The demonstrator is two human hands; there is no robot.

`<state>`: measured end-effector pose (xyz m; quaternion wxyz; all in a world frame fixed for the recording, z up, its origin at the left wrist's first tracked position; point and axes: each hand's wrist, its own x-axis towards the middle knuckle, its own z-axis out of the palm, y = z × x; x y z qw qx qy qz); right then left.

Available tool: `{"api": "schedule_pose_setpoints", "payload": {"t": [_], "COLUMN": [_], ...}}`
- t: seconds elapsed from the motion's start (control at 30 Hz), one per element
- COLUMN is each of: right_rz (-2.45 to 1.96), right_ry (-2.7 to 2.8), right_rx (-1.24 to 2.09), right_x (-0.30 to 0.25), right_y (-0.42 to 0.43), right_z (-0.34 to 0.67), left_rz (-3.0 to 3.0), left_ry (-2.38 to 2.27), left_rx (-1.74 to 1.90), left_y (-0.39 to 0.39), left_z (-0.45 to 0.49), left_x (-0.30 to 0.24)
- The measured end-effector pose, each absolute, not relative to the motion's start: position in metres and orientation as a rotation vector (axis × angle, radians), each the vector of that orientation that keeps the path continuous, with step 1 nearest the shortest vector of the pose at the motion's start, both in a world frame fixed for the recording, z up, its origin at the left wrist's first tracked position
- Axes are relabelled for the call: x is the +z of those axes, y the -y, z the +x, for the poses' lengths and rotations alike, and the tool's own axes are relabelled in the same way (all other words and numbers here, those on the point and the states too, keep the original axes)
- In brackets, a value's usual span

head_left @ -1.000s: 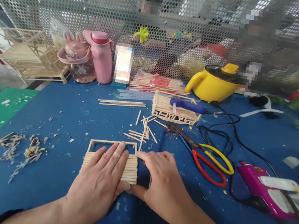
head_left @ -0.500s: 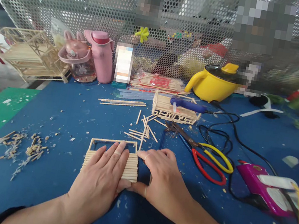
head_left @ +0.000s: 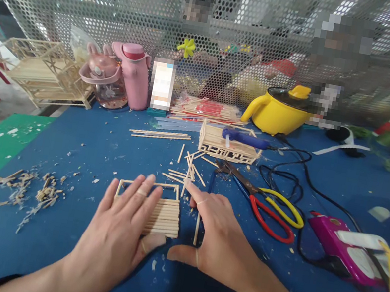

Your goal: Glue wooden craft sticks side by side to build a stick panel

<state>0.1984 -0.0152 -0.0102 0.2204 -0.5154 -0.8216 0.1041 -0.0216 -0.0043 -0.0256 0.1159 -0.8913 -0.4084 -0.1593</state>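
A small frame of wooden sticks (head_left: 163,217), its lower part covered by a row of sticks laid side by side, lies on the blue table. My left hand (head_left: 122,218) rests over its left part with fingers stretched and spread, hiding that side. To the right of the frame, my right hand (head_left: 217,235) is open, thumb and index finger apart, clear of the frame. Beneath the right hand's arch a single wooden stick (head_left: 197,229) lies on the table. Several short cut sticks (head_left: 186,170) are scattered just beyond the fingertips.
A blue hot glue gun (head_left: 245,139) lies on a small stick model (head_left: 230,150). Pliers and red-and-yellow scissors (head_left: 273,215) lie at right, near black cables and a magenta device (head_left: 346,248). Stick scraps (head_left: 46,190) are at left. Pink bottle (head_left: 134,77) and yellow pot (head_left: 279,113) stand behind.
My right hand has drawn off the frame's right edge and its thumb and fingers have spread. My left hand has shifted left, showing more of the stick row.
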Motion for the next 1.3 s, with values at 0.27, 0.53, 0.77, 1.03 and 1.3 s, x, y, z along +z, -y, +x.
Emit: {"api": "schedule_pose_setpoints", "payload": {"t": [0.27,0.53,0.77,1.03,1.3], "right_rz": [-1.329,-1.045,-0.971,-1.092,-1.059], "right_ry": [2.331,2.247,2.259,2.296,2.363], "right_rx": [0.410,0.485,0.544,0.478,0.441], "right_x": [-0.014,-0.013,-0.014,-0.017,-0.014], "right_y": [0.014,0.027,0.035,0.023,0.022], "right_z": [0.197,0.188,0.188,0.190,0.187], "left_rz": [-2.706,-2.649,-3.082,-3.365,-3.010], "left_ry": [2.282,2.390,2.213,1.577,1.465], "left_rx": [-0.662,-1.607,-1.174,-0.566,-0.725], "left_y": [-0.014,-0.022,-0.062,-0.099,-0.030], "left_z": [-0.061,-0.058,-0.061,-0.027,-0.044], "left_x": [-0.013,-0.010,0.004,0.004,-0.004]}}
